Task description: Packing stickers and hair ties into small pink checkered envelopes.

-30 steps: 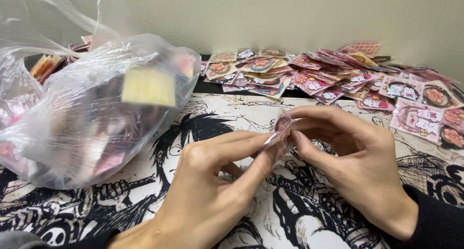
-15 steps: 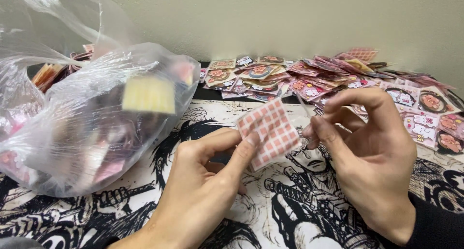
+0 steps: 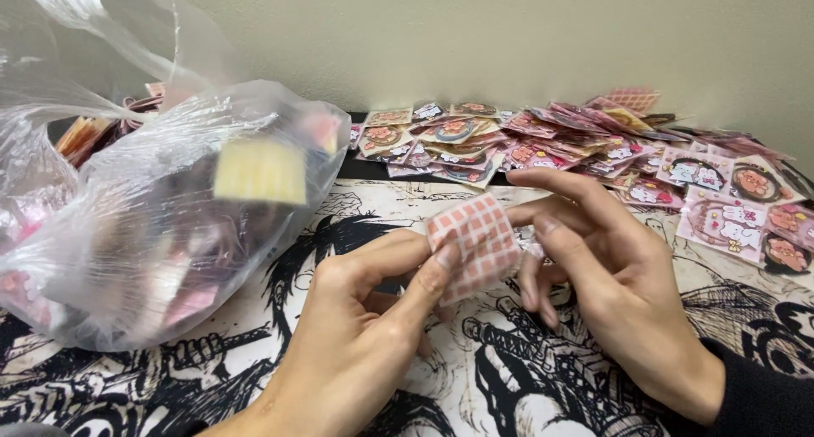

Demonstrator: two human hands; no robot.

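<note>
We pinch the checked sticker sheet [image 3: 475, 244] in our left hand [image 3: 365, 335], right hand [image 3: 606, 272] spread beside it; it looks light and bendy, best held by its edges.

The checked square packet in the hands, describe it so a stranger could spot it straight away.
Above the black-and-white comic-print mat, right of the clear plastic bag, the left hand and right hand meet. Between them is the small square packet, plain pink-and-white checks, unlike the cartoon-printed packets by the wall.
</note>
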